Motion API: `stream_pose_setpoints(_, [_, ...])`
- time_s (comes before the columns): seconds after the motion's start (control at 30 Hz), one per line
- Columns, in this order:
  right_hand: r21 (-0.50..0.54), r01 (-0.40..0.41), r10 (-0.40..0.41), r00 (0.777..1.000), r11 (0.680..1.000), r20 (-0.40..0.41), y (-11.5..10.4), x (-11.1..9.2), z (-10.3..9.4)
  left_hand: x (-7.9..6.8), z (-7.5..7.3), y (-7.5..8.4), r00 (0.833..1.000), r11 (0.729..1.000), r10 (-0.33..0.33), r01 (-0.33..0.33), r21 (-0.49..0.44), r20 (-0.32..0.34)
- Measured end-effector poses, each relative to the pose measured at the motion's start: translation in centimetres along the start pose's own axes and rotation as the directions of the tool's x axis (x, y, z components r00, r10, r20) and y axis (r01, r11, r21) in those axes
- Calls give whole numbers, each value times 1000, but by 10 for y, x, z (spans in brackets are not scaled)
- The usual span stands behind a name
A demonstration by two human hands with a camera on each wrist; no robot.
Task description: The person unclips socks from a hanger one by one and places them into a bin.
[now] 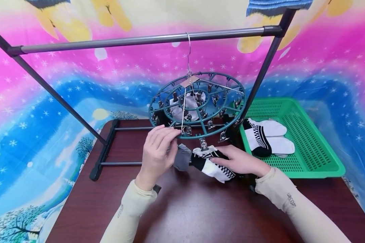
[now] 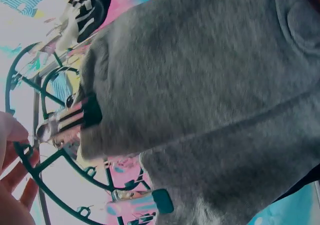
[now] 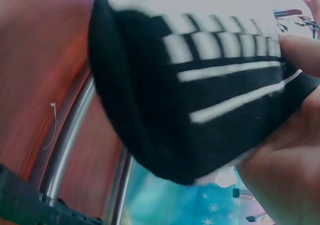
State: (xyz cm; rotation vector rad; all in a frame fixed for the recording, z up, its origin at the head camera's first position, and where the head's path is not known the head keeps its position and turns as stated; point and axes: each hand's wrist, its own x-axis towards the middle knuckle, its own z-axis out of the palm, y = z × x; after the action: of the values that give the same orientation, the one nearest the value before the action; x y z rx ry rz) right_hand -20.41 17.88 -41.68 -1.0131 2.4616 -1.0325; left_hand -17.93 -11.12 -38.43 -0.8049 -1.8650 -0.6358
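A round green clip hanger [image 1: 205,130] hangs by its metal hook from a bar. My left hand [image 1: 158,153] pinches its near rim between thumb and fingertips. My right hand [image 1: 240,160] grips a white sock [image 1: 214,168] with black bands and a checkered strip, just under a metal clip [image 1: 203,144] on the near rim. In the right wrist view the sock [image 3: 215,85] fills the middle, thumb on one side. Grey socks [image 1: 182,157] hang from clips beside it; in the left wrist view this grey fabric [image 2: 200,75] looms large, held by clips with dark tips.
A dark metal rack [image 1: 140,42] stands on the brown table [image 1: 182,209]. On the right, a green basket [image 1: 322,148] holds more black-and-white socks [image 1: 270,138]. White socks [image 1: 188,106] hang at the hanger's far side. A patterned cloth [image 1: 24,111] covers the wall behind.
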Motion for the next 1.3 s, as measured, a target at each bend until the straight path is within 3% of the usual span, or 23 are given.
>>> stream_pose_setpoints(0.1, [-26, -14, 13, 1000, 1000, -9, 1, -5, -2, -1, 3, 1, 995, 999, 45, -44, 15, -86])
stream_pose_setpoints(0.2, [-27, -34, 34, 999, 999, -2, -1, -8, -3, -3, 4, 2, 966, 977, 212, -208, 41, -149])
stream_pose_setpoints(0.3, [1, -43, 43, 999, 999, 23, -3, -10, -4, -8, 5, 3, 918, 925, 380, -379, 30, -116])
stream_pose_setpoints(0.33, [16, -43, 42, 999, 999, 32, -3, -10, -4, -10, 6, 4, 912, 915, 402, -402, 13, -79])
stream_pose_setpoints(0.37, [34, -43, 41, 998, 999, 42, -4, -11, -5, -13, 7, 5, 917, 917, 397, -398, -15, -34])
stream_pose_setpoints(0.43, [53, -37, 34, 998, 998, 51, -4, -11, -5, -19, 12, 9, 942, 944, 329, -326, -59, 60])
stream_pose_setpoints(0.5, [66, -35, 31, 998, 997, 58, -4, -11, -6, -24, 17, 15, 969, 977, 208, -199, -78, 133])
stream_pose_setpoints(0.53, [61, -37, 33, 998, 997, 58, -4, -11, -7, -26, 20, 18, 978, 989, 136, -123, -85, 161])
stream_pose_setpoints(0.6, [46, -40, 38, 998, 998, 56, -4, -11, -7, -28, 26, 22, 979, 997, 12, 4, -80, 202])
stream_pose_setpoints(0.7, [25, -39, 38, 998, 999, 53, -5, -10, -8, -27, 33, 29, 956, 983, -135, 163, -88, 261])
stream_pose_setpoints(0.8, [32, -26, 23, 998, 999, 63, -7, -10, -7, -24, 37, 33, 923, 960, -217, 260, -101, 317])
stream_pose_setpoints(1.03, [48, -64, 60, 995, 997, 76, -7, -12, -9, -20, 35, 36, 890, 911, -297, 372, -177, 345])
stream_pose_setpoints(1.3, [54, -115, 111, 991, 992, 69, -2, -22, -16, -22, 27, 33, 838, 843, -380, 488, -226, 391])
